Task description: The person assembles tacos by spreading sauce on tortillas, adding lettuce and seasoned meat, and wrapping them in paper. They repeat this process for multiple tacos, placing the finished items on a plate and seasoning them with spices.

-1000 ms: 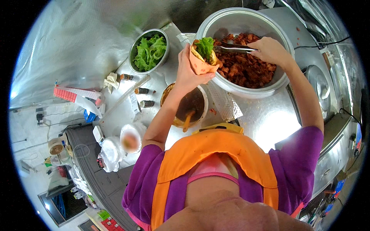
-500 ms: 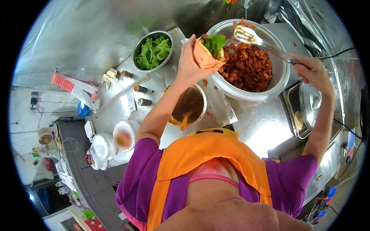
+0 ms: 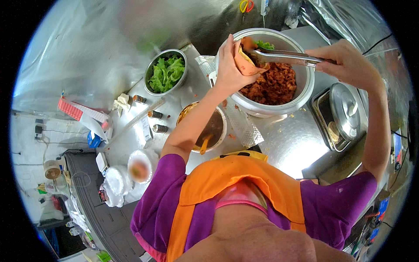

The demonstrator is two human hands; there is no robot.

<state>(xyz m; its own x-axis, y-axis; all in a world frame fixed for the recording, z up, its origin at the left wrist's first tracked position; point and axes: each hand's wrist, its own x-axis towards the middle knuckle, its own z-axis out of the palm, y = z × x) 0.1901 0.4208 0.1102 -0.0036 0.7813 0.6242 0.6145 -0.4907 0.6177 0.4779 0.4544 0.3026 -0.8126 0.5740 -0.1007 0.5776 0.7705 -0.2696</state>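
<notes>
While a paper-sleeved wrap (image 3: pixel 244 64) is held in the curled left hand (image 3: pixel 231 72) above the left rim of a large basin (image 3: pixel 308 83), metal tongs (image 3: pixel 292 57) are gripped in the right hand (image 3: pixel 353 64), their tips placed at the wrap's opening. How tightly the tips are closed cannot be told. Red chopped meat (image 3: pixel 279 87) is contained below; lettuce (image 3: pixel 166 74) is heaped in a steel bowl (image 3: pixel 185 75) at far left.

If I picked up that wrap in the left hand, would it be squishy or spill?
The wrap would probably squash easily: its paper sleeve looks thin and bendy. Tipped over, it might spill, because its top is open and lettuce pokes out.
</notes>
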